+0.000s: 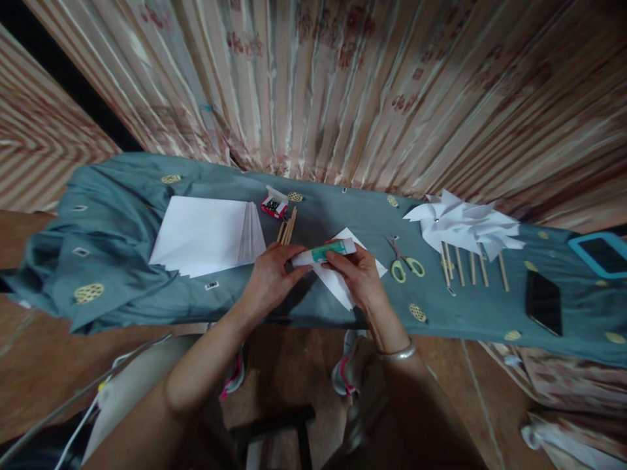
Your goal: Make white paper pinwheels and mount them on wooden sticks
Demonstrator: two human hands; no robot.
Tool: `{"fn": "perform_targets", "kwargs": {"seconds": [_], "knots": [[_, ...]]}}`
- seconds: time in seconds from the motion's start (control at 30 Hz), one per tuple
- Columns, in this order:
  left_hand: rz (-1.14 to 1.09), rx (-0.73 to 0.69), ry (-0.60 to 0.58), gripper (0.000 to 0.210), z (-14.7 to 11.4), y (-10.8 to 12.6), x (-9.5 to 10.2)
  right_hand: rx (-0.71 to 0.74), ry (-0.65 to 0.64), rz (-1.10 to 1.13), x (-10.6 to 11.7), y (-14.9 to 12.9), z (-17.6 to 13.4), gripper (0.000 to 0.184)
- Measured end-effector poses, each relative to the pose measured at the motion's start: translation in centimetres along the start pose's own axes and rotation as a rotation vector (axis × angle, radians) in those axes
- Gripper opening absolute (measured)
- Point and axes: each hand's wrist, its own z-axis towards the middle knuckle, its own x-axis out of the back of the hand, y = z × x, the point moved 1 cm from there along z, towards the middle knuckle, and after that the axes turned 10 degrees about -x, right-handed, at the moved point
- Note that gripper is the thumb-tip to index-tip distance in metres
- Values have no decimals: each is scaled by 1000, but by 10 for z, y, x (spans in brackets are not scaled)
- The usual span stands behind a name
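Observation:
Both my hands hold a white and green glue stick [327,251] level above the table. My left hand [274,271] is closed round its left end, and my right hand [359,269] grips it towards the right end. Beneath them lies a cut piece of white paper [337,287], partly hidden by my right hand and the glue stick. Just beyond my left hand are several wooden sticks [288,228], their near ends hidden by the hand. Scissors [404,261] with pale green handles lie to the right of my right hand.
A stack of white paper [203,232] lies at left, beside an open small red box [275,203] of dark bits. Finished paper pinwheels [465,222] on sticks are at right, near a dark phone [543,303] and a blue-framed device [600,254]. A patterned curtain [313,91] hangs behind.

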Motion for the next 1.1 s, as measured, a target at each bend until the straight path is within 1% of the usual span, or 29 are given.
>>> {"fn": "perform_targets", "kwargs": {"seconds": [0.13, 0.2, 0.3, 0.4, 0.47, 0.53, 0.6, 0.63, 0.7, 0.8, 0.87, 0.93, 0.97, 1.0, 1.03, 1.07, 1.1], "knots": [[-13, 9, 6, 25, 0, -2, -1, -107, -21, 89, 1, 4, 3, 36], [-27, 17, 2, 25, 0, -3, -2, -135, -27, 114, 1, 6, 4, 38], [-35, 1, -14, 25, -3, -3, -3, -137, -29, 102, -2, 12, 4, 40], [-30, -30, -36, 24, -6, -4, -4, -133, -4, 75, -6, 20, 5, 41], [-19, -27, -51, 26, -7, -8, -2, -136, 15, 40, -7, 22, 5, 41], [21, 5, -43, 30, -5, -17, 4, -126, 33, -1, -4, 21, 5, 41], [105, 35, 27, 32, -1, -30, 14, -85, 56, -48, 5, 14, 4, 41], [162, 24, 65, 31, 2, -38, 20, -49, 76, -75, 12, 10, 4, 40], [283, -6, 83, 27, 8, -53, 30, 37, 119, -140, 30, 1, 4, 34], [436, -24, 46, 24, 13, -72, 39, 197, 245, -292, 65, -7, 0, 22], [520, -13, 17, 25, 13, -77, 42, 265, 317, -506, 86, -7, -6, 13], [565, 2, -21, 27, 12, -74, 46, 341, 335, -718, 101, -4, -13, 10], [573, 1, -35, 30, 11, -69, 47, 384, 322, -809, 107, -2, -16, 12], [581, -4, -23, 36, 9, -63, 47, 426, 301, -889, 111, 0, -20, 16], [584, -26, -22, 43, 8, -56, 46, 462, 279, -962, 114, 2, -22, 21], [584, -73, 11, 42, 6, -47, 43, 485, 258, -1031, 116, 3, -25, 26], [574, -145, 19, 42, 3, -38, 36, 497, 242, -1095, 117, 4, -26, 31]]}}
